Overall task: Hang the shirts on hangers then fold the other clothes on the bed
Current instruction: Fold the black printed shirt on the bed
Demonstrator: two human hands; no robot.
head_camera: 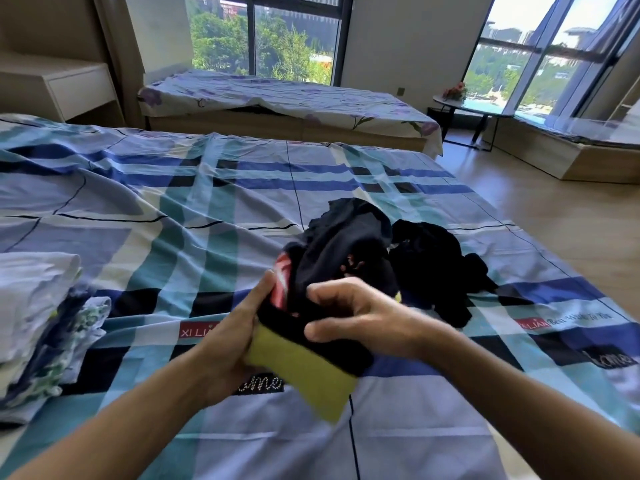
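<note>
Over the blue plaid-sheeted bed [166,209], a black garment with yellow-green band [332,247] is gripped by the left hand [225,344] and the right hand [356,317].

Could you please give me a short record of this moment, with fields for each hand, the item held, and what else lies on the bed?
left hand: grips the black garment from its left side, near the yellow band
right hand: pinches the same garment from the right
black garment: bunched, yellow band at the near end, red patch showing, lifted at the hands
dark heap: unfolded, on the bed right of the hands
folded stack: at the bed's left edge
bed: blue plaid sheet, wrinkled
</note>
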